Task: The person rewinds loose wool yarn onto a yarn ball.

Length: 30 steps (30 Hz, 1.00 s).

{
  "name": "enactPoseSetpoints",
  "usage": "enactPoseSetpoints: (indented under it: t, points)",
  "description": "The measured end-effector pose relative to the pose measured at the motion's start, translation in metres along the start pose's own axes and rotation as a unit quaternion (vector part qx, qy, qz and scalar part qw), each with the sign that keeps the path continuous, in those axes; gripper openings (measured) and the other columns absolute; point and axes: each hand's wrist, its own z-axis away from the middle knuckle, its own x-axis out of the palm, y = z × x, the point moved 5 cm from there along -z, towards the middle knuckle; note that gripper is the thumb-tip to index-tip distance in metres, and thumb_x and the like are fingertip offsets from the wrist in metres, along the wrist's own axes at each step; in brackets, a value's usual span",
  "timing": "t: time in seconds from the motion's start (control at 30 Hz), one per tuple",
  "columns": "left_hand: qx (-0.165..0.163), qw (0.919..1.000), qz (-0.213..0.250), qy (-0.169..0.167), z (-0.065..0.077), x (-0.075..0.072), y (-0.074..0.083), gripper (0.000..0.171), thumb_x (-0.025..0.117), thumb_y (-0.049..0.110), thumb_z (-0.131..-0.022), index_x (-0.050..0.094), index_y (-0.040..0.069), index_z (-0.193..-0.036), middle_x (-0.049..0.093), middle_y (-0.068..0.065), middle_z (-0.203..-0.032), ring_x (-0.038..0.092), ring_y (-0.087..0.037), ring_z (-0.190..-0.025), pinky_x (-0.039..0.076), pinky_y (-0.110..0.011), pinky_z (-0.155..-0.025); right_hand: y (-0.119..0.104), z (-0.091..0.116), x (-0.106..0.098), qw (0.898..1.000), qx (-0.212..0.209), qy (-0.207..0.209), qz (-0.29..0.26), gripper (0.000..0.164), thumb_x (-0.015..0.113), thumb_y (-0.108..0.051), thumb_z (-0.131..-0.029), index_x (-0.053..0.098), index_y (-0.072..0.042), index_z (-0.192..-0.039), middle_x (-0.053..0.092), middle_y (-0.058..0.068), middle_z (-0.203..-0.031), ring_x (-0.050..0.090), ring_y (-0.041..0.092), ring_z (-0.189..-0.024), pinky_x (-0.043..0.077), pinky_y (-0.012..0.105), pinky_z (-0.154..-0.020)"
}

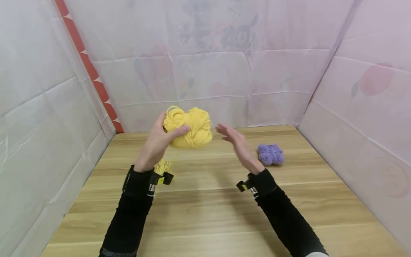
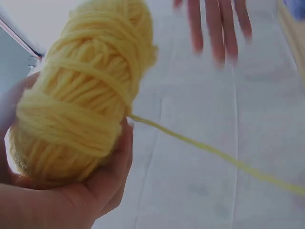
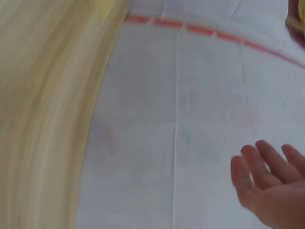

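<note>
My left hand (image 1: 156, 142) grips a skein of yellow yarn (image 1: 194, 125) above the far part of the table, thumb across its front. In the left wrist view the yellow skein (image 2: 90, 90) fills the palm, and a single yellow strand (image 2: 209, 149) runs off from it to the right. My right hand (image 1: 239, 144) is raised a little to the right of the skein, apart from it. Its fingers (image 3: 267, 164) are loosely spread with nothing in them, as the right wrist view shows.
A small purple yarn skein (image 1: 270, 154) lies on the wooden table (image 1: 205, 221), beyond my right wrist. Loose yellow yarn (image 1: 163, 166) lies on the table, partly hidden behind my left wrist. White printed sheets (image 1: 208, 78) wall the table at the back and both sides.
</note>
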Motion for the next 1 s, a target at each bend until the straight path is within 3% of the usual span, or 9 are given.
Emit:
enactPoseSetpoints:
  t: [0.1,0.2,0.3,0.37,0.5,0.6,0.73,1.0]
  points:
    - [0.021,0.9986,0.048,-0.005,-0.002,0.015,-0.002,0.056,0.072,0.019,-0.087,0.038,0.015,-0.132,0.057,-0.007,-0.114,0.062,-0.017,-0.098,0.056,-0.027,-0.082,0.001,-0.006,0.031,0.992,0.014,-0.057,-0.109,0.041,0.036,-0.005,-0.096,0.053,-0.009,-0.133,0.048,0.006,-0.145,0.039,0.019,-0.137,0.016,0.046,-0.121]
    - [0.043,0.9959,0.078,0.009,-0.004,0.025,-0.003,0.052,0.070,0.017,-0.088,0.040,0.014,-0.130,0.056,-0.005,-0.113,0.060,-0.017,-0.100,0.055,-0.028,-0.083,0.002,-0.005,0.054,0.985,0.019,-0.103,-0.138,0.051,0.043,0.006,-0.082,0.054,-0.017,-0.127,0.050,-0.004,-0.137,0.038,0.014,-0.135,0.021,0.042,-0.118]
    - [0.058,0.9934,0.095,0.026,-0.004,0.029,-0.005,0.047,0.069,0.016,-0.089,0.042,0.013,-0.128,0.054,-0.005,-0.112,0.058,-0.017,-0.100,0.053,-0.027,-0.083,-0.001,-0.003,0.071,0.982,0.007,-0.140,-0.124,0.057,0.050,0.007,-0.084,0.046,-0.022,-0.133,0.049,-0.008,-0.133,0.041,0.012,-0.130,0.030,0.037,-0.111]
    - [0.066,0.9916,0.105,0.036,-0.003,0.029,-0.006,0.045,0.068,0.015,-0.089,0.042,0.013,-0.126,0.054,-0.004,-0.111,0.058,-0.016,-0.099,0.052,-0.027,-0.083,-0.003,-0.003,0.078,0.980,-0.007,-0.148,-0.131,0.047,0.051,0.001,-0.093,0.045,-0.019,-0.135,0.052,-0.005,-0.128,0.048,0.013,-0.122,0.036,0.036,-0.108]
    - [0.078,0.9854,0.138,0.062,-0.001,0.024,-0.011,0.043,0.066,0.014,-0.091,0.040,0.013,-0.125,0.055,-0.004,-0.111,0.059,-0.015,-0.099,0.053,-0.026,-0.082,-0.003,0.002,0.077,0.985,-0.023,-0.116,-0.123,0.017,0.048,-0.019,-0.102,0.053,-0.017,-0.118,0.057,-0.004,-0.094,0.056,0.010,-0.088,0.045,0.027,-0.087]
    - [0.079,0.9789,0.169,0.083,-0.001,0.017,-0.018,0.041,0.064,0.013,-0.092,0.038,0.013,-0.125,0.054,-0.004,-0.113,0.060,-0.015,-0.101,0.054,-0.025,-0.083,0.005,0.005,0.071,0.989,-0.016,-0.082,-0.124,0.014,0.044,-0.024,-0.103,0.055,-0.015,-0.105,0.041,-0.005,-0.070,0.041,0.008,-0.065,0.034,0.024,-0.064]
    - [0.079,0.9723,0.198,0.095,-0.003,0.011,-0.027,0.040,0.063,0.010,-0.093,0.039,0.012,-0.125,0.053,-0.005,-0.114,0.059,-0.017,-0.104,0.055,-0.026,-0.086,0.012,0.007,0.064,0.993,-0.019,-0.044,-0.110,0.019,0.045,-0.018,-0.103,0.056,-0.003,-0.103,0.031,-0.003,-0.065,0.028,0.011,-0.059,0.024,0.026,-0.058]
    - [0.080,0.9530,0.261,0.132,-0.006,0.004,-0.045,0.038,0.062,0.009,-0.093,0.041,0.011,-0.124,0.052,-0.005,-0.115,0.057,-0.018,-0.107,0.054,-0.027,-0.089,0.016,0.006,0.052,1.000,-0.010,0.001,0.001,0.025,0.054,-0.017,-0.099,0.062,0.007,-0.103,0.041,-0.001,-0.068,0.035,0.012,-0.063,0.033,0.022,-0.062]
